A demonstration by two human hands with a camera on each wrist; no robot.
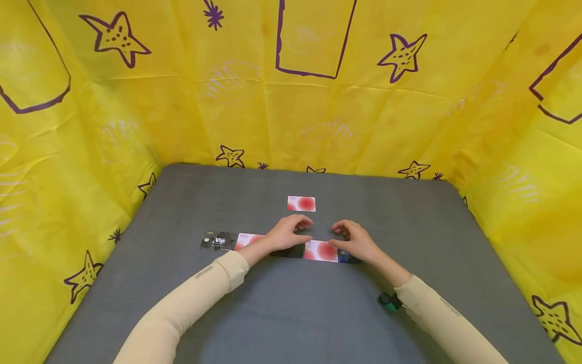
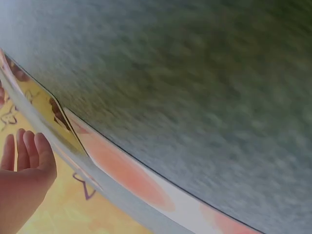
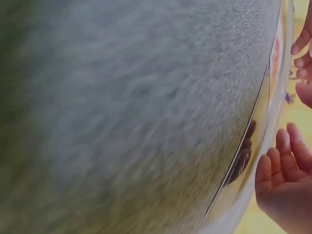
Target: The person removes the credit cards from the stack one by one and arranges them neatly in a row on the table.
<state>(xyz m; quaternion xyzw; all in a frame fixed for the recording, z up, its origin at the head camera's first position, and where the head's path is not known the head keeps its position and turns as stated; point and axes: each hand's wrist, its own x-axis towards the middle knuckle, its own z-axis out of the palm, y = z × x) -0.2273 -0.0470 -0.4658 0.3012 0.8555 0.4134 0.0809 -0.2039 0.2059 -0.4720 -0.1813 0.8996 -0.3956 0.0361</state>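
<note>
Several cards lie side by side in a row on a grey table: a black "Vip" card (image 1: 220, 241), a pink-and-white card (image 1: 247, 239), a black card (image 1: 293, 251), another pink-and-white card (image 1: 321, 251) and a dark blue card (image 1: 347, 257). My left hand (image 1: 285, 233) hovers over the black card, partly hiding it. Over the blue card and the end of the second pink-and-white one is my right hand (image 1: 356, 242). Both hands have loosely bent fingers and hold nothing visible. Beyond them lies a single pink-and-white card (image 1: 301, 203). In the left wrist view, a glossy card (image 2: 53, 114) reflects yellow.
The grey table (image 1: 291, 313) extends around the cards. Yellow cloth (image 1: 245, 111) with starfish drawings hangs along its back and sides. A small black-and-green object (image 1: 390, 302) shows at my right sleeve's cuff.
</note>
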